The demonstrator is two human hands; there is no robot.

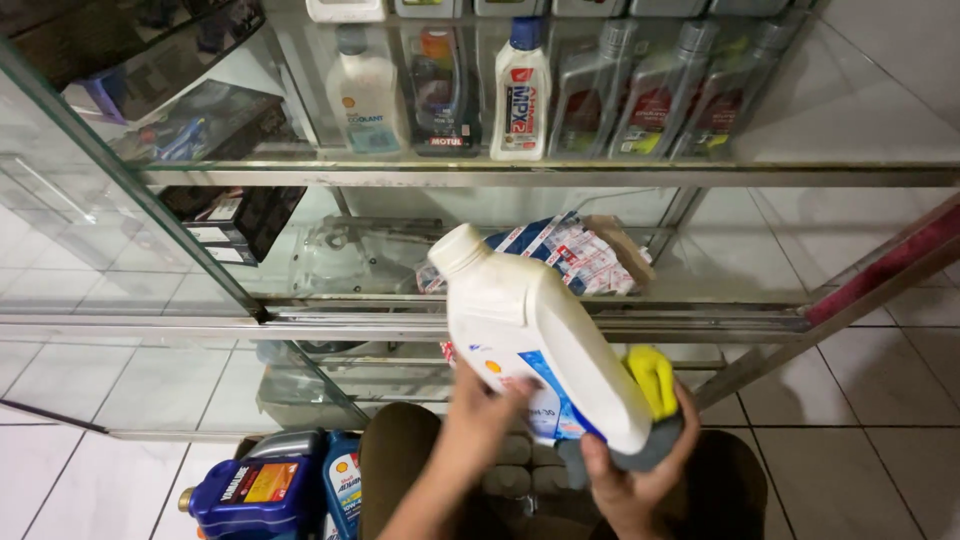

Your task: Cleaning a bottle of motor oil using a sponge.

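Two hands hold one white bottle (530,335) in front of a glass cabinet (560,175); the bottle is capped, tilted with its neck up and to the left, and what is inside cannot be seen. It carries a blue-and-white label on its lower face. The left hand (478,415) rises from below, fingers together and flat against that label side. The right hand (630,480) cups the bottle's base, fingers curled round a grey and yellow cloth (652,400) pressed against the bottle's lower edge.

On the top shelf stand a pale bottle (365,95), a dark bottle (443,90), a white bottle with a blue cap (520,90) and three grey bottles (650,95), all upright and capped. The shelf below bears dark boxes (235,220) at the left and a red-and-white printed packet (575,255) just behind the held bottle's neck. Low at the left, on the white tiled floor (870,400), sit a blue jug (255,490) and a second blue bottle (343,480) touching it.
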